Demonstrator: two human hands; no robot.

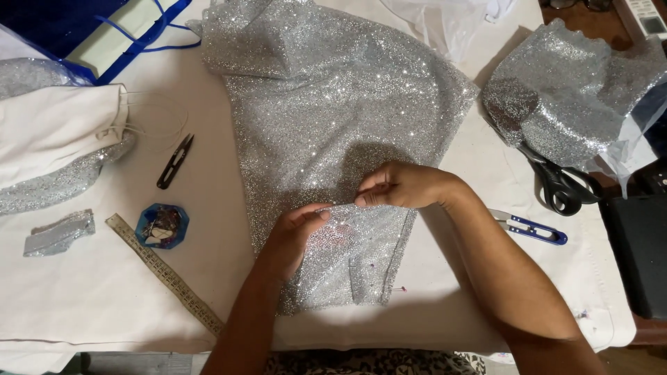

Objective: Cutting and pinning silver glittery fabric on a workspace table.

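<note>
**Two hands pinch a fold in silver sequin fabric**

A large piece of silver sequin fabric [333, 118] lies spread across the middle of the frame on a table [90, 298] covered in white cloth, reaching from the top edge down to the lower centre. The left hand [295, 232], at lower centre, is closed narrowly on the fabric, thumb and fingertips nipping a fold; its palm rests on the cloth. The right hand [399, 186], just above and to the right, is likewise closed on the same fold, fingers curled and pinching. The two hands are close together, nearly touching.

A pin with a pink head [399, 289] sticks out at the fabric's lower right edge. Left of the fabric lie black thread snips [175, 161], a blue pin dish [161, 226] and a measuring tape [165, 275] running diagonally toward the bottom. A small silver scrap [59, 232] sits at far left, below folded white cloth [55, 132]. To the right lie blue-handled snips [531, 227], black scissors [559, 186] and a second heap of sequin fabric [573, 94] at upper right.
</note>
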